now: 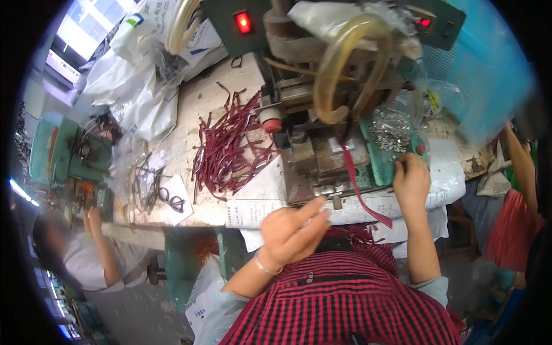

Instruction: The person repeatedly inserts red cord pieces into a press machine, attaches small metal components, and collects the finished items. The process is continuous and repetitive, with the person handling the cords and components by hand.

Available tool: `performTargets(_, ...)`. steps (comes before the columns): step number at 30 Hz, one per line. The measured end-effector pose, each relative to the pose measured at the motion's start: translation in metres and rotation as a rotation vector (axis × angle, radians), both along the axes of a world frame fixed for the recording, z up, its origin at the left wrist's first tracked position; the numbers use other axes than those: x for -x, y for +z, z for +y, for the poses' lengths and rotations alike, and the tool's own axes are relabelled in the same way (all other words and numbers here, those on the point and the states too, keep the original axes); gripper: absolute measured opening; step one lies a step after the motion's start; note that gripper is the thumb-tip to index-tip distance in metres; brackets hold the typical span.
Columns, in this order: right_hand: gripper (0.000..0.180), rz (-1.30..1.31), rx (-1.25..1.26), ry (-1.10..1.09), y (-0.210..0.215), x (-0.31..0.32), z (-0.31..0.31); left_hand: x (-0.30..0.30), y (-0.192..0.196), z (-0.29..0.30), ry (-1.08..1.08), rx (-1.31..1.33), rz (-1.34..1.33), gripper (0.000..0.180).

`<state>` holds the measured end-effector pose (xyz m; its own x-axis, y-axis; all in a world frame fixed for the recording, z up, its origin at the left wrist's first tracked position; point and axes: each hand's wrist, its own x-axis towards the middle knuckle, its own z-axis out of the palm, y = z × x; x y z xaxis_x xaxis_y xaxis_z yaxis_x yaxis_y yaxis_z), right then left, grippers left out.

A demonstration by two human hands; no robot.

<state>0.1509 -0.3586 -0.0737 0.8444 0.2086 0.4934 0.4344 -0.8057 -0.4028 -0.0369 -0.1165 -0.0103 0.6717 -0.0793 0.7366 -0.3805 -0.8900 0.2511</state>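
Workbench (187, 115) with a pale, worn top, crowded on both sides. Centre: a bench machine (313, 155), standing between a heap of dark red straps (221, 155) and a green tray (374, 168) of small metal parts (391, 139). One red strap (379, 218) hangs from the machine toward the near edge. Left hand (296, 227): before the machine's front edge, fingers drawn together — contents cannot be told. Right hand (413, 181): at the tray's near right corner, fingers curled; any pinched part cannot be made out. Obstructions: a looped yellowish hose (325, 86) covers part of the machine; plastic bags (155, 112) crowd the far left — black cords (146, 190) lie nearer. Blue mesh (471, 86) rises at far right. A co-worker (103, 259) sits at left, near a green machine (52, 146).
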Motion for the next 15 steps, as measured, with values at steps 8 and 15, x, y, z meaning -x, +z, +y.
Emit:
performTargets(8,0.010,0.115,-0.438,0.135,0.020,-0.008,0.023,-0.031,0.011,0.107,0.536,0.001,0.147,0.008)
performTargets(15,0.015,0.146,-0.392,0.014,0.002,-0.003,0.001,-0.044,-0.081,0.142,0.753,-0.060,0.420,0.012)
